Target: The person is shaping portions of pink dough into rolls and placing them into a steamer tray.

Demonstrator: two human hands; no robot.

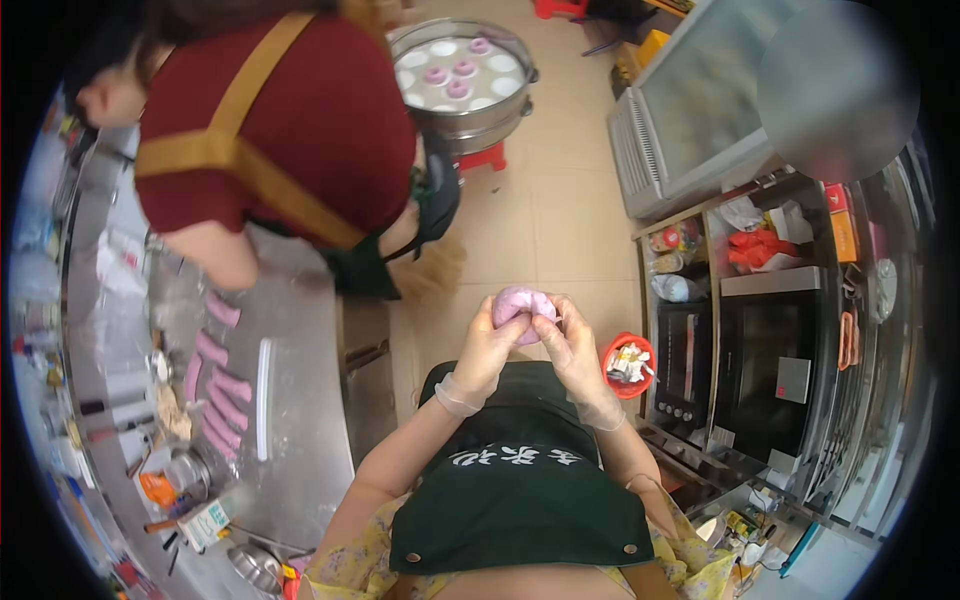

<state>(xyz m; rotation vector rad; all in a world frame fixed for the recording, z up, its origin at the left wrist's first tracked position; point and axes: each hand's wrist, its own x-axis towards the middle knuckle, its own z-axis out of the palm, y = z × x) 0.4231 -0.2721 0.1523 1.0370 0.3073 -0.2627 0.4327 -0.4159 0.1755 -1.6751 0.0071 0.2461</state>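
Note:
Between my two gloved hands is a pale purple ring of dough [522, 303], held up in front of my dark green apron. My left hand [490, 345] grips its left side, with the thumb pressed at the ring's middle. On the opposite side my right hand [569, 343] closes round the dough, its thumb next to the other one. Both hands wear clear thin gloves. Several purple dough strips [222, 405] lie on the steel worktable [310, 400] to my left.
Ahead, a round steamer tray [470, 125] holds purple rings and white paper rounds. A co-worker in a dark red shirt [290, 130] leans over the table's far end. A red waste bin [628, 365] stands by the ovens [765, 360] at right. A long white bar [264, 400] lies beside the strips.

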